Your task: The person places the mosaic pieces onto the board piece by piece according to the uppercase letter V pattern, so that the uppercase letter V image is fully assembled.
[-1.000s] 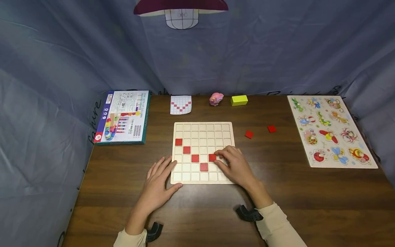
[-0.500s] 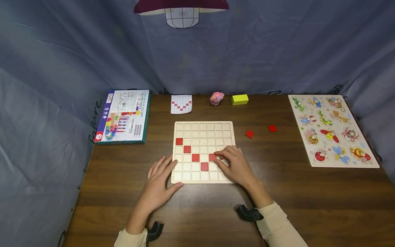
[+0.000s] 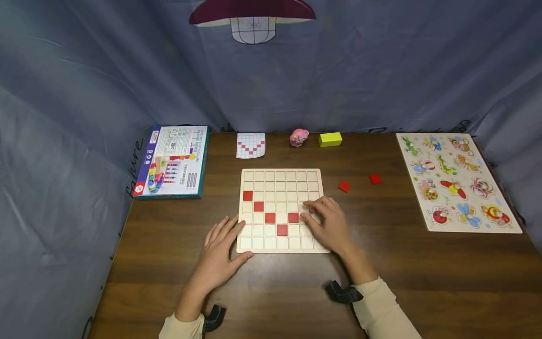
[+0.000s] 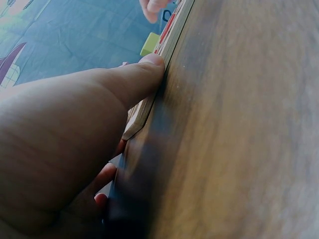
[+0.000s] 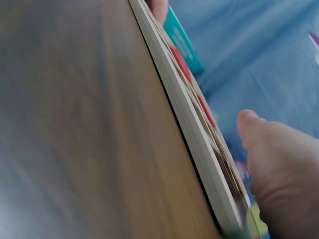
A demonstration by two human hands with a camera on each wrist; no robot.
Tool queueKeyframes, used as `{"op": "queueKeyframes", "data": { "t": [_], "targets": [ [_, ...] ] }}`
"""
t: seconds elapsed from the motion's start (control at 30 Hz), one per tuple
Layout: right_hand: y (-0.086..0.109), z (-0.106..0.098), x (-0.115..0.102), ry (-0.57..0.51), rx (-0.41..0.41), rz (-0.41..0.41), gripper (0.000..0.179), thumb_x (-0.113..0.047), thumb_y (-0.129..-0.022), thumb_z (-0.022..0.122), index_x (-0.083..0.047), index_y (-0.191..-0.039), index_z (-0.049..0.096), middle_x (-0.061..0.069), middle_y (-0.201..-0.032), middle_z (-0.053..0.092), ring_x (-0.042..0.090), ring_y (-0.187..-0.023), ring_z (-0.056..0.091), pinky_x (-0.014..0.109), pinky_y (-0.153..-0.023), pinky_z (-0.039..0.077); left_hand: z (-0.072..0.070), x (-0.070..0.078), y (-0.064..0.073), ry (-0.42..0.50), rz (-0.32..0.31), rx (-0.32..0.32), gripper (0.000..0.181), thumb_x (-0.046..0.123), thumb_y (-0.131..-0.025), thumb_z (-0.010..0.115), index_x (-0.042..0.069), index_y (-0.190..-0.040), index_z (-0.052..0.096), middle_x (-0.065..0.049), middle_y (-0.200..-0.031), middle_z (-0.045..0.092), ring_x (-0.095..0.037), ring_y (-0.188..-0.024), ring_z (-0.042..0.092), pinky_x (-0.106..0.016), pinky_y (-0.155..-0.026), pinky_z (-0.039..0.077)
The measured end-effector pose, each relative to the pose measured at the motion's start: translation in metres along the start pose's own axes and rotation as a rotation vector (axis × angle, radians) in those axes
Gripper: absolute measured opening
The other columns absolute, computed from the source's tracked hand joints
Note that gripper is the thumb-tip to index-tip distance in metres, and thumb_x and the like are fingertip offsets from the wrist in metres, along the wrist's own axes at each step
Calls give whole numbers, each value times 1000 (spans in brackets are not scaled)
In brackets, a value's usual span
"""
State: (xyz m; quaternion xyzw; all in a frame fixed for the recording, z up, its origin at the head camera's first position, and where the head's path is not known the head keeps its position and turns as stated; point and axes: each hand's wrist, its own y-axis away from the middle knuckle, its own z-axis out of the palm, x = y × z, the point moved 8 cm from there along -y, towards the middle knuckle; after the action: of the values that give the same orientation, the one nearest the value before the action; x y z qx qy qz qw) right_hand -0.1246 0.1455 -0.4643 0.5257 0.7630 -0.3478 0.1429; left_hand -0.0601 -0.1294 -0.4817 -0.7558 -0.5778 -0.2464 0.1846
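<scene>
A pale wooden grid board (image 3: 275, 186) lies on the table, with several red square tiles (image 3: 282, 230) set in its squares in a slanting line. My left hand (image 3: 218, 256) rests at the board's front left corner, fingertips at the left edge and thumb (image 4: 149, 62) against the front edge. Over the board's right side is my right hand (image 3: 331, 224), its thumb (image 5: 254, 132) apart from the index finger. Their tips are just right of the red tile (image 3: 293, 217). A small red patch (image 3: 312, 210) shows between that finger and thumb, mostly hidden.
Two loose red tiles, a near one (image 3: 344, 187) and a farther one (image 3: 375, 179), lie right of the board. Behind it are a pattern card (image 3: 251, 145), a pink figurine (image 3: 298, 137) and a yellow-green block (image 3: 330, 139). A box (image 3: 171, 161) stands left, an insect puzzle (image 3: 458, 182) right.
My right hand has slid a little to the right, off the red tile it was touching, which stays in its square. The left hand keeps its place at the board's corner.
</scene>
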Motion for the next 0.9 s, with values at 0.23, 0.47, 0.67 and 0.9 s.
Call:
{"op": "queueKeyframes", "data": {
  "t": [0.23,0.47,0.67,0.9],
  "targets": [
    [1,-40,64,45,124,235,34,-13,-88,80,0,-118,70,13,-91,63,28,-89,54,37,-78,40,2,0,-1,0,-3,-2,80,45,-86,80,14,-153,48,-10,-164,38,-35,-156,25,-58,-125,14],
    [-1,-54,101,84,85,403,46,-18,-94,74,5,-131,62,21,-106,63,38,-100,54,49,-87,41,0,-1,1,2,-4,-1,81,45,-86,80,15,-153,48,-9,-164,38,-35,-156,24,-58,-125,14],
    [-4,-51,105,132,25,431,43,-20,-95,71,4,-130,64,19,-105,64,35,-95,54,47,-83,42,0,-2,3,2,-9,-5,81,44,-85,81,15,-154,47,-8,-165,37,-35,-156,24,-59,-125,14],
    [-7,-54,104,146,38,390,30,-16,-95,69,3,-119,68,20,-101,65,39,-97,56,51,-87,43,1,0,0,8,-2,-2,80,43,-85,81,15,-153,48,-9,-165,37,-35,-156,24,-59,-125,15]
  ]
}}
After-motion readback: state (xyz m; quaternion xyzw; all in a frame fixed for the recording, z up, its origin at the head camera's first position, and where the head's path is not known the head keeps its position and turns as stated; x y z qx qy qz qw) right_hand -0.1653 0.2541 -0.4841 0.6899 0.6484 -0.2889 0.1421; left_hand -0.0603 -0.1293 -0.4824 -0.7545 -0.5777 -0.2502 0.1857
